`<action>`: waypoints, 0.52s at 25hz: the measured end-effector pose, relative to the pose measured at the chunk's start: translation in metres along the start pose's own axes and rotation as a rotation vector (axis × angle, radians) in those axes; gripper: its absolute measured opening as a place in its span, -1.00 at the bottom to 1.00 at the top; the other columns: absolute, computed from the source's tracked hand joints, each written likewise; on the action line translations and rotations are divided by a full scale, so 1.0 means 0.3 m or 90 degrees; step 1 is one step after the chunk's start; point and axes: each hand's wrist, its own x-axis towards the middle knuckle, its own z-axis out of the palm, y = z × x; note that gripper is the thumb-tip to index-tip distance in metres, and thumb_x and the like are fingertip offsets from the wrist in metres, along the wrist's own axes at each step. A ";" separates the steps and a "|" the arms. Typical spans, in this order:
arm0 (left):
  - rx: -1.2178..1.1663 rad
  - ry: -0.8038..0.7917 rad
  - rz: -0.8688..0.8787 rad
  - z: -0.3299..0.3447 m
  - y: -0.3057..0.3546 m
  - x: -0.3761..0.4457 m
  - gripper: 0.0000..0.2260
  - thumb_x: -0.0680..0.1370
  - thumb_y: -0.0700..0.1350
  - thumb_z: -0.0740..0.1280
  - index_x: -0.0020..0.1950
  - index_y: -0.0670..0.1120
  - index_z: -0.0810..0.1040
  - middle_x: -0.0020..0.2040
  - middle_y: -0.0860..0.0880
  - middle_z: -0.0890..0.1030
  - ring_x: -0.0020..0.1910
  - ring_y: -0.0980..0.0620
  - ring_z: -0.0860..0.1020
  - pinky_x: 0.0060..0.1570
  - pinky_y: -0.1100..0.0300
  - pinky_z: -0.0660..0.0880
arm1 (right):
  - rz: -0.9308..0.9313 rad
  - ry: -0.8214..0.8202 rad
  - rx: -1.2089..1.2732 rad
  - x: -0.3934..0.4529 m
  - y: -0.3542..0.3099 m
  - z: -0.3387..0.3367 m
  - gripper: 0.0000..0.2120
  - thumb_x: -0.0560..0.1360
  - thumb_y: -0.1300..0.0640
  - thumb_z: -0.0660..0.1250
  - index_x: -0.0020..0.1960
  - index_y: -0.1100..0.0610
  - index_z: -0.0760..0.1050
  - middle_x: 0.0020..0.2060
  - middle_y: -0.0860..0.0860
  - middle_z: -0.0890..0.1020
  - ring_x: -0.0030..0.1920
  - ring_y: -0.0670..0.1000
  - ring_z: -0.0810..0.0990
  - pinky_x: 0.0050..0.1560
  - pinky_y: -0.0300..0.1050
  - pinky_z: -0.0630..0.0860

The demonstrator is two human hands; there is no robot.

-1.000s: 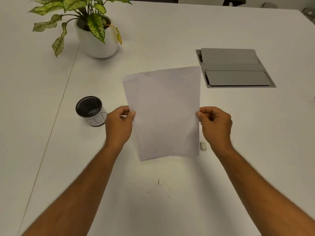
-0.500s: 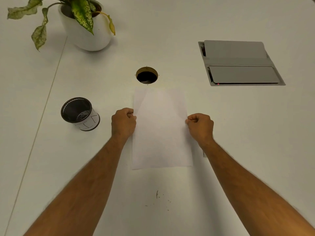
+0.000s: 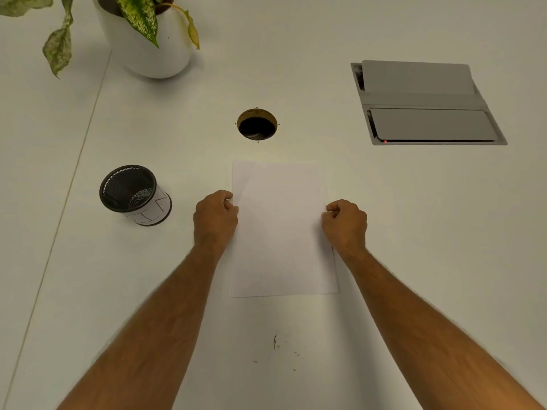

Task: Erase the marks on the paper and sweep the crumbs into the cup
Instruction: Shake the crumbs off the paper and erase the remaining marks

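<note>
While two hands (image 3: pixel 215 217) (image 3: pixel 344 221) pinch one paper (image 3: pixel 281 232), one cup (image 3: pixel 134 195) stands left.

Your left hand (image 3: pixel 215 218) and right hand (image 3: pixel 344 223) are bare: you wear no gloves, rings or watch. Both forearms are uncovered as far as the bottom edge, with no sleeve showing. Fine hair lies along each forearm and wrist.

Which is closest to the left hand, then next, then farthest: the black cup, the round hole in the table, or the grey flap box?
From the left hand:
1. Black mesh cup, just to its left on the white table.
2. Round dark hole, ahead and slightly right.
3. Grey rectangular flap box, far off to the right.
</note>
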 end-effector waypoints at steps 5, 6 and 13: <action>-0.001 -0.009 0.021 0.006 -0.020 0.002 -0.72 0.57 -0.19 0.44 0.28 -0.14 0.61 0.09 -0.09 0.66 0.09 -0.12 0.61 0.15 0.13 0.45 | -0.020 0.000 0.006 -0.010 -0.003 -0.008 -0.81 0.50 0.19 0.38 0.10 0.16 0.58 -0.07 0.04 0.66 -0.05 0.05 0.61 0.01 -0.17 0.47; -0.001 -0.009 0.043 0.003 -0.031 -0.010 -0.72 0.57 -0.17 0.44 0.28 -0.12 0.60 0.10 -0.07 0.64 0.09 -0.11 0.59 0.13 0.14 0.43 | -0.039 0.011 0.016 -0.020 -0.001 -0.021 -0.80 0.50 0.16 0.39 0.12 0.15 0.58 -0.08 0.03 0.64 -0.06 0.05 0.61 0.01 -0.17 0.47; 0.163 -0.090 0.468 -0.036 -0.203 -0.174 -0.56 0.55 0.20 0.31 0.28 -0.05 0.67 0.31 -0.03 0.64 0.35 -0.13 0.55 0.32 -0.09 0.40 | 0.007 0.117 -0.042 -0.236 0.245 -0.154 -0.62 0.44 0.03 0.48 0.21 0.12 0.57 0.18 0.14 0.52 0.18 0.23 0.48 0.19 0.09 0.48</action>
